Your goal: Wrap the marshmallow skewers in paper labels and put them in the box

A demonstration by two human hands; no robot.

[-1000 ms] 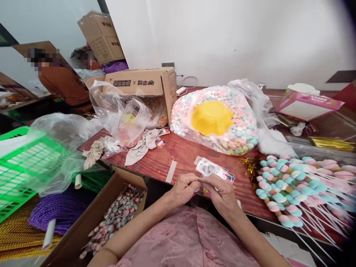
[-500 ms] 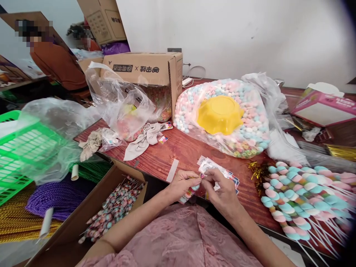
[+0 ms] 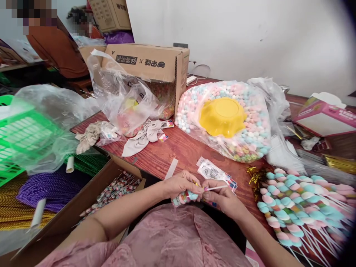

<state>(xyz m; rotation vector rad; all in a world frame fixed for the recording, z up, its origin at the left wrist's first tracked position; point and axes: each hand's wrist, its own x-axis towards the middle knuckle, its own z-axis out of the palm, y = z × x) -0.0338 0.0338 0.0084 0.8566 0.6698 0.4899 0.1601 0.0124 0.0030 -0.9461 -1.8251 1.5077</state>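
Note:
At the near edge of the red-brown wooden table (image 3: 191, 152) my left hand (image 3: 180, 184) is closed around a wrapped marshmallow skewer (image 3: 185, 197) of pastel pieces. My right hand (image 3: 219, 193) pinches the skewer's white stick (image 3: 218, 188), which points right. A thin gold twist tie shows between the two hands. A small stack of printed stickers (image 3: 215, 173) lies on the table just beyond my fingers. A heap of finished pastel skewers (image 3: 294, 202) lies to my right.
A large clear bag of pastel marshmallows (image 3: 250, 126) holds an upturned yellow bowl (image 3: 222, 116). A cardboard box (image 3: 150, 66) and plastic bags (image 3: 125, 104) stand at the back left. An open carton of wrapped skewers (image 3: 114, 191) sits below left, by a green basket (image 3: 22, 141). Two people sit far left.
The wrapped skewer has come into view between my hands and now lies across them with its stick to the right. The camera has tilted down and shifted right.

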